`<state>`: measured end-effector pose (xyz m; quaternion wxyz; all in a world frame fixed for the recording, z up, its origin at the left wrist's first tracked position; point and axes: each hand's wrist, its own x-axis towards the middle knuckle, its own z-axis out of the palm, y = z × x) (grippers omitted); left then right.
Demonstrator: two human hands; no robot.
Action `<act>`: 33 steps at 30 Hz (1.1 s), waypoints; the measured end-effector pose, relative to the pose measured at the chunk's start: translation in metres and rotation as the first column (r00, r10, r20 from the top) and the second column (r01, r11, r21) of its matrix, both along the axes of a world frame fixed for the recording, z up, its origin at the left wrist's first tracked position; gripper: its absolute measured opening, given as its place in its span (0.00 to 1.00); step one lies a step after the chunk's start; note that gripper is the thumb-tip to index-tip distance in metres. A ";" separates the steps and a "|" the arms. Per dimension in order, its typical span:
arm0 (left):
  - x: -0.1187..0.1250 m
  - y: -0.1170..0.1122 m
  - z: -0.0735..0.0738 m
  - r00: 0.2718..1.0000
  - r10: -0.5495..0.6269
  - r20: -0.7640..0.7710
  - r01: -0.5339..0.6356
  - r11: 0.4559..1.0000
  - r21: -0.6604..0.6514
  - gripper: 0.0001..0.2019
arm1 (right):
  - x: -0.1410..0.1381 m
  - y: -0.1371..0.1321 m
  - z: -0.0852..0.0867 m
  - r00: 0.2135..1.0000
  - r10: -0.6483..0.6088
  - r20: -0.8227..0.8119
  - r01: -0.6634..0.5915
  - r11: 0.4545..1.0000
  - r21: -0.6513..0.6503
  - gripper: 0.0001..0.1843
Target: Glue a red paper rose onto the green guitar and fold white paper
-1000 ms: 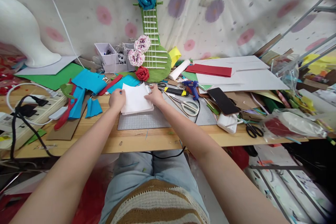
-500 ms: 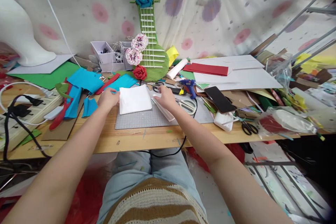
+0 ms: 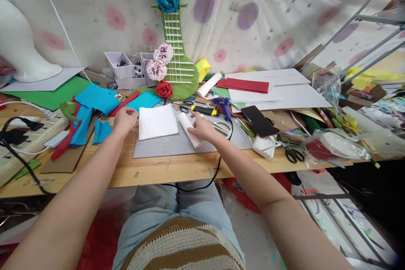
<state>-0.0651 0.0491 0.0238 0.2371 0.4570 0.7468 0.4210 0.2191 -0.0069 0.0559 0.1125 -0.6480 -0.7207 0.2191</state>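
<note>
A stack of white paper squares [image 3: 158,121] lies on a grey cutting mat [image 3: 177,143] at the middle of the wooden table. My left hand [image 3: 124,118] rests at the stack's left edge, fingers curled against it. My right hand [image 3: 202,128] holds a white sheet [image 3: 189,129] rolled or folded into a narrow strip, lifted just right of the stack above the mat.
Scissors [image 3: 223,128], a blue glue gun [image 3: 223,106], a yellow-and-black utility knife [image 3: 205,110] and a black phone [image 3: 258,120] lie right of the mat. A green paper guitar [image 3: 180,65] with paper flowers stands behind. Blue paper scraps [image 3: 95,105] and a power strip [image 3: 28,143] lie left.
My right hand has taken one white sheet off the stack and drawn it right and toward me, curling it into a narrow roll. My left hand stays at the stack's left edge.
</note>
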 end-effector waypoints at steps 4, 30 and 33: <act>-0.001 0.001 -0.002 0.999 0.001 -0.035 -0.002 1.000 -0.010 0.10 | 0.010 0.015 0.010 0.984 -0.123 -0.126 0.139 0.982 0.130 0.20; 0.014 0.014 0.015 0.923 0.066 0.380 0.020 0.975 -0.220 0.19 | -0.069 0.066 -0.023 0.576 -0.389 -0.719 0.165 0.917 -0.364 0.30; 0.020 0.012 0.014 0.944 0.058 0.325 0.020 0.973 -0.231 0.23 | -0.078 0.072 -0.022 0.590 -0.417 -0.691 0.169 0.901 -0.399 0.32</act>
